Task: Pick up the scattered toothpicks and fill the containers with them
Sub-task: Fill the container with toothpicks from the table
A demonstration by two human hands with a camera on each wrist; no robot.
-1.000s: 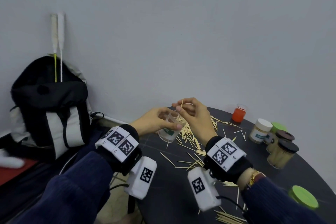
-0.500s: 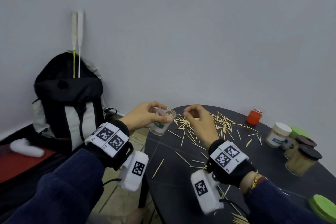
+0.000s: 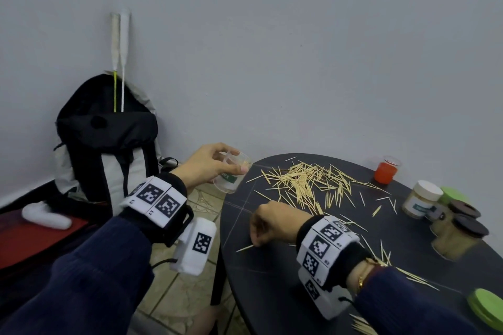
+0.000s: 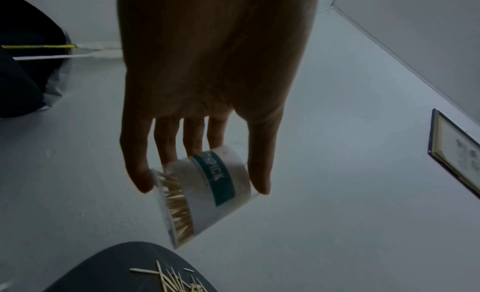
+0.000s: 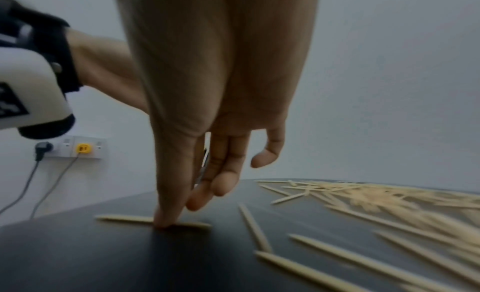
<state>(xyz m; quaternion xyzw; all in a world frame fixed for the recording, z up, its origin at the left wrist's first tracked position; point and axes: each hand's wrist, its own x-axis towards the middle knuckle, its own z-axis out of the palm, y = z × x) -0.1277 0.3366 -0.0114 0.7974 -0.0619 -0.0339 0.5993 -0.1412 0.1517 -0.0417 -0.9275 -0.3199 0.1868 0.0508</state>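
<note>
My left hand (image 3: 231, 164) grips a clear plastic container (image 3: 230, 179) with a teal label, tilted, just off the table's left edge. In the left wrist view the left hand (image 4: 200, 184) spans the container (image 4: 207, 193) between fingers and thumb, and several toothpicks lie inside. My right hand (image 3: 268, 228) is low on the black table (image 3: 272, 294) near its front left. In the right wrist view the right hand (image 5: 179, 212) has straight fingers, and one fingertip presses a single toothpick (image 5: 124, 218) flat on the table. That toothpick (image 3: 245, 248) pokes out left of the hand. A toothpick pile (image 3: 304, 179) lies further back.
An orange jar (image 3: 385, 173), a white-lidded jar (image 3: 422, 198) and dark-lidded jars (image 3: 460, 236) stand at the table's right. A green lid (image 3: 487, 307) lies front right. Loose toothpicks (image 3: 381, 255) lie by my right wrist. A backpack (image 3: 106, 149) leans left of the table.
My right hand left the container's mouth and came down toward me onto the table at a single toothpick. My left hand carried the container left, off the table's edge.
</note>
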